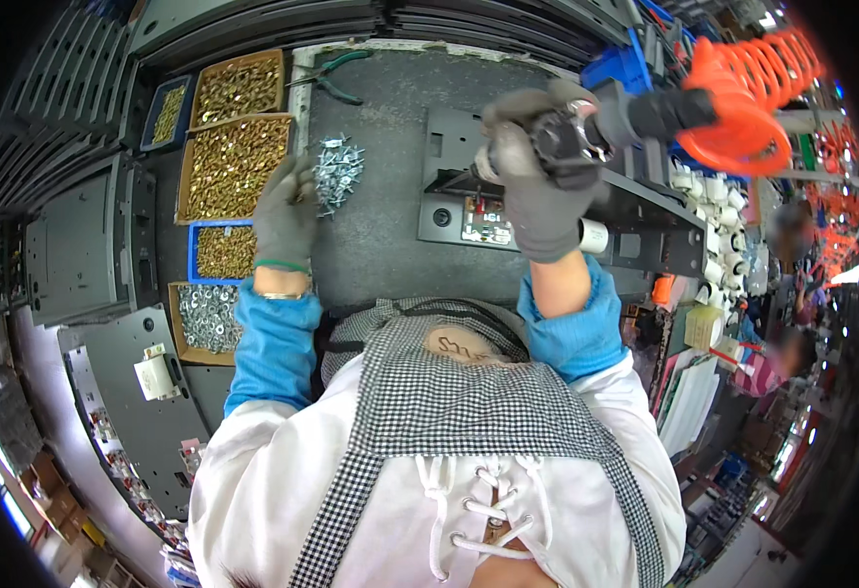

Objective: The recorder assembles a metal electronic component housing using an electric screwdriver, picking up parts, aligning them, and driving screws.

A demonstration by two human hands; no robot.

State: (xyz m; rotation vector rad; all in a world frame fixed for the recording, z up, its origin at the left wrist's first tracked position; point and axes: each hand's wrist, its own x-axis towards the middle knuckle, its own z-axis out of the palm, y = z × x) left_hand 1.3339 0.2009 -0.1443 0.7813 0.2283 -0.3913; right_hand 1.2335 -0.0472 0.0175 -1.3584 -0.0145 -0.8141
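Observation:
My right hand [537,186], in a grey glove, grips a black pneumatic screwdriver [586,132] whose orange coiled hose [743,98] runs off to the right. The tool hangs above a dark metal bracket assembly [557,211] lying on the grey mat [381,225]. My left hand [286,211], also gloved, reaches into a small pile of silver screws [336,171] on the mat, its fingers curled at the pile's left edge. Whether it has picked any up is hidden.
Cardboard and blue bins of brass screws [229,162] and silver washers [204,318] line the left. Green-handled pliers [336,78] lie at the back. Grey metal panels [145,392] are stacked lower left. White cylindrical parts [718,225] stand at the right.

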